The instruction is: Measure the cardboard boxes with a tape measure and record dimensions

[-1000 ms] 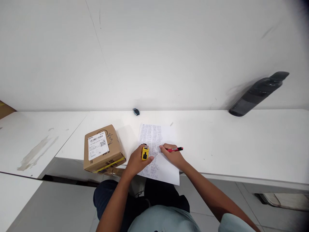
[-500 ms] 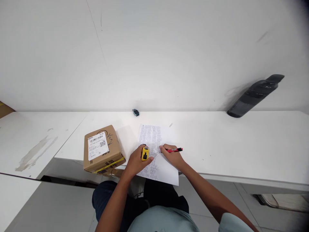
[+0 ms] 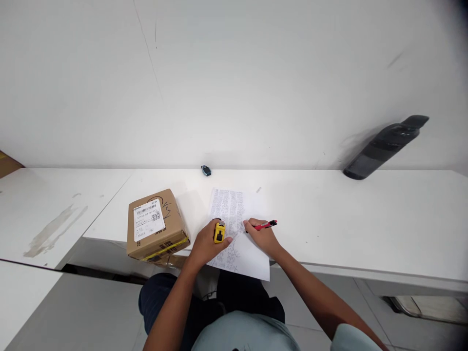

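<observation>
A yellow tape measure (image 3: 219, 233) with black parts sits in my left hand (image 3: 206, 245), its fingers closed about it over the left side of a sheet of paper (image 3: 252, 261). Rows of handwriting cover much of the sheet, whose near edge hangs past the table's front. My right hand (image 3: 263, 238) rests on the paper's right side and grips a red pen (image 3: 266, 225) with a black end. The pen's tip is hidden by my fingers.
Left of the paper stands a taped cardboard box (image 3: 157, 226) with a white label. A small dark key fob (image 3: 206, 170) lies near the wall. At the back right, a black bottle (image 3: 382, 148) stands by the wall. The white table (image 3: 351, 219) ends just before my lap.
My right hand has shifted very slightly to the right, and the pen's outer end has tilted up a little. My left hand and the tape measure stay in place.
</observation>
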The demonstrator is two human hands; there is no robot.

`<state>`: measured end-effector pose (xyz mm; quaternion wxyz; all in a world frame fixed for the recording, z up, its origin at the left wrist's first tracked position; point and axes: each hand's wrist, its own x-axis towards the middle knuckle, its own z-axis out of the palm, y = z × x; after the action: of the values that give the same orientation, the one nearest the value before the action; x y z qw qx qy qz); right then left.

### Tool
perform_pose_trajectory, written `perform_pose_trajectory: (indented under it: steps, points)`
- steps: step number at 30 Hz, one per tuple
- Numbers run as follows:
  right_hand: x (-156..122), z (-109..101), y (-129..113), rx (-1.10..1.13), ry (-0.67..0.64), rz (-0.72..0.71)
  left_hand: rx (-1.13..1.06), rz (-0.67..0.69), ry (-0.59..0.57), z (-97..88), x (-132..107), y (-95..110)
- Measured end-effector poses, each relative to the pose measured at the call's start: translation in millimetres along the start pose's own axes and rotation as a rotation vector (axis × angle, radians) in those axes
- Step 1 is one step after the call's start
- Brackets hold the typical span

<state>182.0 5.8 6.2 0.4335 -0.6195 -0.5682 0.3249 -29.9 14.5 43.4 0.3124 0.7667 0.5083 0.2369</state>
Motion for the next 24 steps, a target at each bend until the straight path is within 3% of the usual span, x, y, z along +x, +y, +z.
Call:
perform_pose_trajectory:
  steps: [6,8,14,17,20,24]
  points:
    - [-5.8,-0.2,-1.2,-0.091,-0.048,-0.061,0.028,-0.018,0.059,5.6,-2.3,3.0]
    - [-8.3,-1.6,1.7,-0.14,-0.011,-0.128,-0.012,-0.053,0.086,7.6,-9.4,7.2]
    - [-4.5,5.2,11.5,-0.572,0.097,-0.408,-0.528,-0.098,0.206,9.2,-39.9,33.7]
    - [-19.1,14.9,-7.8,-0.51,0.209,-0.706,-0.766,-0.116,0.257,4.3,-50.0,47.2]
    - [-39.7,23.4,-41.0,-0.358,0.189,-1.049,-0.911,-0.198,0.202,-4.7,-59.8,57.0]
    - [-51.5,28.9,-74.9,-0.293,0.086,-1.187,-0.846,-0.173,0.092,-23.4,-84.0,65.0]
